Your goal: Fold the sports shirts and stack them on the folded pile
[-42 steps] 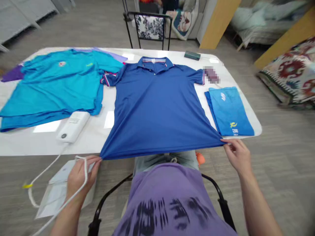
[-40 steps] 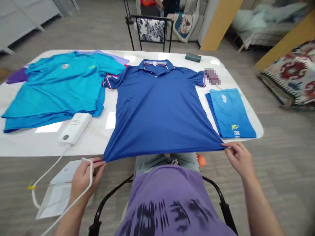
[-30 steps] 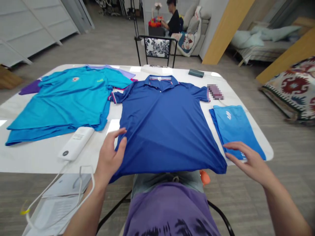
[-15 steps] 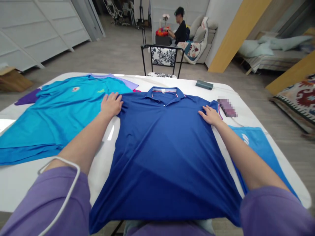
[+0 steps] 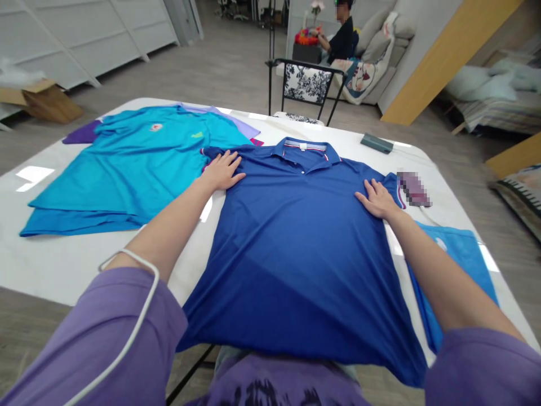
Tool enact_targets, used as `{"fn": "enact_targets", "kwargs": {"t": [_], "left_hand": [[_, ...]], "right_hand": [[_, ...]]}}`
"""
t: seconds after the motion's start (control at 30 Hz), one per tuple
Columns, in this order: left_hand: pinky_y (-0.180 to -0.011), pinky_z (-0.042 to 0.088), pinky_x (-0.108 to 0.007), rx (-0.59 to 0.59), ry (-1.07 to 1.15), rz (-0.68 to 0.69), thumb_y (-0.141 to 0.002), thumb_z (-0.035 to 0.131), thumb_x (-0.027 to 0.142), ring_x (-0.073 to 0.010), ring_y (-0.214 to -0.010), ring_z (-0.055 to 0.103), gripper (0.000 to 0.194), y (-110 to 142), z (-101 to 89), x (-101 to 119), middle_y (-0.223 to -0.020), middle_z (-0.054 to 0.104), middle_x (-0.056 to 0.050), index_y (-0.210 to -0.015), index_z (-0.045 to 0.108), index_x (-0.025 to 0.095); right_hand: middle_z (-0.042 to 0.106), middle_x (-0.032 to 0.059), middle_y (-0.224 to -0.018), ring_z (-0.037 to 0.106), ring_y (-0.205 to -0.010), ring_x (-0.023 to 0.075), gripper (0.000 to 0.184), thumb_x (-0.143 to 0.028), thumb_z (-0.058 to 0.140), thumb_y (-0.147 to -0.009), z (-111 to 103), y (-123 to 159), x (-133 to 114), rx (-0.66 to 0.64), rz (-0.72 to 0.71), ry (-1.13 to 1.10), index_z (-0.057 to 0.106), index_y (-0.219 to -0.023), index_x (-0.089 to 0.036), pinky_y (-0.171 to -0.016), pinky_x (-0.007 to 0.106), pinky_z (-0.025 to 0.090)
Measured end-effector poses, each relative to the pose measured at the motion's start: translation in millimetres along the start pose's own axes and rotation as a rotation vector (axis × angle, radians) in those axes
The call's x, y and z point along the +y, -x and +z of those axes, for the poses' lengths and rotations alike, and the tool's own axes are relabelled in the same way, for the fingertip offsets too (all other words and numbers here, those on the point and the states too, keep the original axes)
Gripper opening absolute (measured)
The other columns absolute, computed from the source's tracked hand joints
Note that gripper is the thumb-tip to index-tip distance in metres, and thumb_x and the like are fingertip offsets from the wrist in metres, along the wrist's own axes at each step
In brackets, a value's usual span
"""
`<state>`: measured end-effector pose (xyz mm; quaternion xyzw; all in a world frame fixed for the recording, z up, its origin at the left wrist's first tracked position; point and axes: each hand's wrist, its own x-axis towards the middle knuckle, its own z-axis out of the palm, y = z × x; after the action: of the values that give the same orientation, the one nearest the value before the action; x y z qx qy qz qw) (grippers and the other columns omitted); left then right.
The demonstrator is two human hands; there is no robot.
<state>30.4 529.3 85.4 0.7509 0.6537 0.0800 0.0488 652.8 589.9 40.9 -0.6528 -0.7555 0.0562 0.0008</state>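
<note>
A dark blue polo shirt [image 5: 296,254] lies spread front up on the white table [image 5: 38,259], its collar at the far side and its hem hanging over the near edge. My left hand [image 5: 222,171] rests flat on the shirt's left shoulder, near the sleeve, with fingers spread. On the opposite shoulder lies my right hand [image 5: 376,198], also flat and open. Left of the polo is a turquoise T-shirt [image 5: 139,169], laid over other garments. A lighter blue garment [image 5: 465,254] lies partly under my right forearm.
A dark power bank [image 5: 376,143] and a blurred-out phone [image 5: 414,188] with a cable sit at the table's right. Beyond the far edge stands a patterned chair [image 5: 306,84]. Further back, a person [image 5: 342,39] sits by a sofa. A cardboard box [image 5: 53,101] is on the floor at left.
My view has tilted down and turned left. My left hand has slid inward from the sleeve onto the shoulder, uncovering the left cuff. The right hand stays on its shoulder.
</note>
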Motion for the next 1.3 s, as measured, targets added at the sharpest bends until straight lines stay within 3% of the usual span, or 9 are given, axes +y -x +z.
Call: {"fn": "enact_targets", "kwargs": {"t": [0.13,0.27,0.43,0.63,0.73,0.83,1.03,1.13,1.3], "left_hand": [[-0.132,0.043,-0.054,0.183,0.036,-0.111,-0.113,0.059,0.053,-0.0404,-0.153,0.059,0.060,82,-22.5,44,-0.162,0.064,-0.022,-0.158,0.066,0.014],[-0.104,0.058,-0.042,0.217,0.120,-0.286,-0.114,0.060,0.058,-0.0324,-0.123,0.075,0.045,213,-26.1,86,-0.132,0.077,-0.015,-0.133,0.072,0.020],[-0.086,0.056,-0.039,0.090,0.153,-0.577,-0.115,0.059,0.054,-0.0290,-0.103,0.077,0.034,357,-18.2,117,-0.117,0.079,-0.011,-0.127,0.067,0.024],[-0.093,0.059,-0.051,0.055,0.161,-0.678,-0.112,0.061,0.057,-0.0362,-0.108,0.075,0.030,432,-10.2,130,-0.110,0.075,-0.011,-0.105,0.068,0.028],[-0.094,0.060,-0.057,0.075,0.294,-0.642,-0.112,0.059,0.053,-0.0381,-0.109,0.075,0.025,448,-5.5,128,-0.108,0.076,-0.010,-0.102,0.067,0.031],[-0.090,0.062,-0.060,0.092,0.484,-0.634,-0.110,0.059,0.056,-0.0378,-0.098,0.077,0.022,459,2.7,123,-0.099,0.077,-0.008,-0.100,0.065,0.037],[-0.075,0.065,-0.059,0.063,0.789,-0.693,-0.099,0.067,0.073,-0.0385,-0.080,0.078,0.027,470,15.9,115,-0.087,0.077,-0.004,-0.100,0.066,0.046],[-0.077,0.067,-0.056,0.041,0.885,-0.690,-0.100,0.068,0.072,-0.0362,-0.079,0.079,0.024,469,14.7,112,-0.093,0.080,-0.002,-0.104,0.068,0.048],[-0.075,0.067,-0.058,0.038,0.805,-0.761,-0.099,0.065,0.072,-0.0362,-0.067,0.076,0.025,472,15.3,108,-0.091,0.081,0.000,-0.113,0.069,0.052]], "right_hand": [[0.041,0.0253,-0.184,0.040,-0.169,0.0497,0.094,-0.078,0.035,-0.112,-28,7,-72,0.193,-0.114,-0.030,0.043,-0.180,-0.014,-0.137,0.073,0.035],[0.067,0.0229,-0.156,0.060,-0.148,0.0467,0.070,-0.071,0.050,-0.111,-55,6,-217,0.296,-0.414,-0.187,0.069,-0.157,-0.022,-0.126,0.067,0.050],[0.078,0.0147,-0.136,0.072,-0.126,0.0371,0.041,-0.058,0.062,-0.112,-59,-15,-415,0.079,-0.630,-0.301,0.077,-0.133,-0.027,-0.116,0.052,0.059],[0.077,0.0184,-0.145,0.070,-0.135,0.0395,0.048,-0.054,0.072,-0.110,-34,-65,-566,-0.061,-0.471,-0.323,0.066,-0.146,-0.022,-0.118,0.055,0.056],[0.073,0.0197,-0.153,0.069,-0.140,0.0396,0.066,-0.047,0.079,-0.106,-22,-93,-597,-0.053,-0.461,-0.347,0.055,-0.161,-0.021,-0.121,0.057,0.054],[0.074,0.0160,-0.150,0.067,-0.141,0.0357,0.040,-0.047,0.069,-0.113,-18,-126,-608,0.007,-0.451,-0.425,0.065,-0.145,-0.023,-0.125,0.056,0.052],[0.077,0.0020,-0.100,0.068,-0.108,0.0241,0.039,-0.065,0.072,-0.111,-28,-183,-595,0.012,-0.353,-0.804,0.061,-0.127,-0.030,-0.110,0.049,0.063],[0.068,-0.0012,-0.090,0.066,-0.094,0.0224,0.047,-0.069,0.074,-0.109,-34,-180,-587,-0.107,-0.298,-0.880,0.053,-0.126,-0.031,-0.097,0.049,0.067],[0.073,0.0112,-0.118,0.064,-0.127,0.0300,0.051,-0.066,0.072,-0.112,-42,-137,-595,0.148,-0.531,-0.615,0.051,-0.130,-0.023,-0.122,0.053,0.054]]}}
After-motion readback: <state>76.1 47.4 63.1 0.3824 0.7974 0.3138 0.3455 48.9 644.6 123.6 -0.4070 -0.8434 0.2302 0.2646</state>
